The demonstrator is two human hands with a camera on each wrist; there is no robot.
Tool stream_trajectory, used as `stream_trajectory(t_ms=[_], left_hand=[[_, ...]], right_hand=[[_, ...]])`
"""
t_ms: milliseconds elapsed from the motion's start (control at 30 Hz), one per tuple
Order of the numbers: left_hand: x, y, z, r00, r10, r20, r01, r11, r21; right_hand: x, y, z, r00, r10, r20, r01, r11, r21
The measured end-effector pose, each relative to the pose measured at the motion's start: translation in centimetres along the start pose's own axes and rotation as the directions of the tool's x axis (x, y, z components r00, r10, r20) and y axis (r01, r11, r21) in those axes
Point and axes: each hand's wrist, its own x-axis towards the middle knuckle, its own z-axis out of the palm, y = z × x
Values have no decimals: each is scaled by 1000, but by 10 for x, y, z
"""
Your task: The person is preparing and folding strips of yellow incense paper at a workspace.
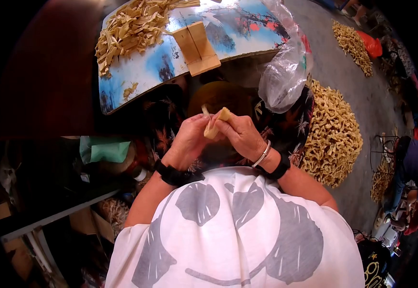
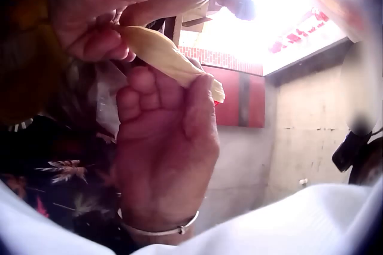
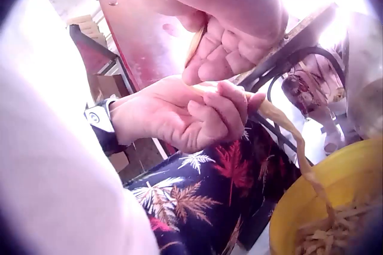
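Observation:
In the head view both hands meet in front of the chest over a soft, pale yellow strip. My left hand pinches one part of it with thumb and fingers. My right hand, with a bracelet at its wrist, holds another part under the thumb. The left wrist view shows the strip stretched between the two hands. From the fingers of the left hand, a length of strip hangs down in the right wrist view. It reaches a yellow tub with more pale pieces inside.
Ahead, a painted tabletop bears a heap of pale strips and an L-shaped wooden piece. A clear plastic bag hangs off its right side. A large pile of twisted pale yellow pieces lies on the floor at right.

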Motion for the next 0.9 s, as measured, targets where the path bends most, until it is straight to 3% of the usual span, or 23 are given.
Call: stream_trajectory(t_ms=[133, 200, 233, 300, 333, 367, 400, 467, 500, 600, 700, 800, 833, 900], left_hand=[[9, -9, -11, 999, 29, 34, -34, 987, 158], [2, -6, -9, 997, 14, 77, -34, 965, 259], [4, -7, -14, 988, 93, 124, -140, 883, 449], [9, -8, -21, 942, 209, 261, -334, 582, 741], [7, -6, -20, 929, 230, 289, -367, 476, 799], [3, -3, -18, 915, 246, 320, -393, 363, 845], [-1, 0, -15, 900, 258, 353, -414, 245, 877], [-3, 1, -14, 801, 441, 405, -481, 70, 874], [-5, 1, -14, 735, 521, 434, -495, -24, 868], [-15, 8, -12, 621, 568, 540, -516, -222, 827], [-12, 3, -14, 646, 515, 564, -431, -365, 825], [-11, -2, -5, 553, 554, 623, -361, -514, 778], [-13, -2, -4, 521, 581, 626, -367, -510, 778], [-14, -2, -1, 453, 630, 631, -384, -500, 776]], right_hand=[[-10, 4, -5, 987, 149, 59, -153, 985, 77], [-8, 17, -6, 995, -90, -49, 77, 973, -216], [-5, 23, -7, 973, -218, -74, 177, 914, -364], [-2, 27, -5, 956, -270, -112, 229, 930, -286], [0, 26, -2, 946, -295, -132, 256, 934, -247], [-3, 23, 4, 993, -25, -113, 29, 999, 28], [-3, 23, 5, 994, -7, -106, 6, 1000, -18], [-2, 26, 7, 996, 24, -91, -34, 993, -110], [-3, 27, 10, 980, -89, -179, 55, 981, -188], [0, 28, 15, 957, -114, -268, 55, 974, -219], [0, 13, 20, 951, 151, -271, -154, 988, 12], [8, 24, 20, 844, 527, -98, -482, 827, 290], [9, 27, 18, 824, 561, -79, -506, 792, 341], [10, 26, 17, 874, 461, -155, -414, 872, 260]])
